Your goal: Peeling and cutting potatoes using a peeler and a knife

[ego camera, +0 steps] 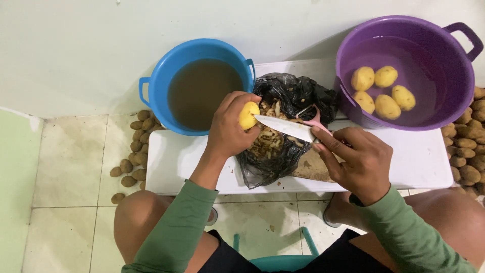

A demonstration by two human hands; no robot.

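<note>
The person's left hand (228,126) is wrapped around a small yellow peeled potato (248,115), holding it up over the open black plastic bag (293,96) of brown peelings, and the right hand (356,161) is closed on the handle of a white-bladed knife (284,128), forefinger stretched along it, the blade tip resting against the potato. A pink-handled peeler (312,119) lies just behind the knife, on the edge of the bag. The bag sits in the middle of a low white plastic table (172,156), which stands on pale, stained floor tiles (65,172) against a plain off-white wall (101,45). Left of the bag, partly on the table's far corner, is a round blue plastic tub (151,83) filled with murky brown water. Right of the bag stands a larger purple plastic tub (429,45) with loop handles, holding clear water and five peeled yellow potatoes (384,91). On the floor to the left of the table is a scatter of small unpeeled brown potatoes (134,151), and a bigger heap of unpeeled brown potatoes (467,146) is piled to the right of the table. The person wears green long sleeves (177,227) and sits on a teal stool (283,260), bare knees either side of the table's near edge.
</note>
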